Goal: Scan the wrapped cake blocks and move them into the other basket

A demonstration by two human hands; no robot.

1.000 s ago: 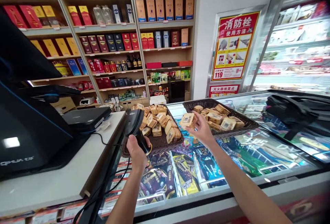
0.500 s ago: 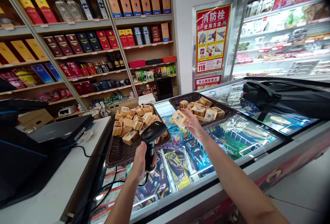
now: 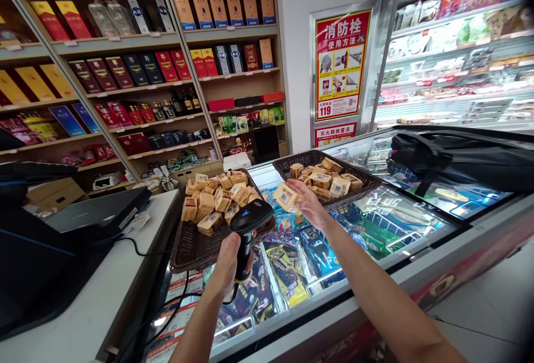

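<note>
gripping a black scanner (image 3: 252,215) by its handle with the left hand (image 3: 228,260), with fingers wrapped round it, at the near right side of the left basket (image 3: 187,253); showing a small blue patch on top of its head. pinching one wrapped snack block (image 3: 286,196) in the right hand (image 3: 308,204), with fingers clamped on its right edge, held up just to the right of the left basket, with a printed barcode in plain sight. pointing the scanner's head toward that block, near it.

inside the left basket, a heap of similar blocks (image 3: 208,200), with dark weave bare at the near left corner. to the right of the left basket and a little beyond, a right basket (image 3: 369,189) of like weave, holding a smaller pile (image 3: 320,180). beneath the left basket, a glass-topped chest (image 3: 438,228), with colourful packs (image 3: 287,274) visible through it. trailing past the near side of the left basket, a black cable (image 3: 175,310). to the left of the left basket, a pale counter (image 3: 95,310). well to the right of the left basket, a black bag (image 3: 479,158) lying on the chest. behind the left basket, tall shelves (image 3: 237,82) of stock.
</note>
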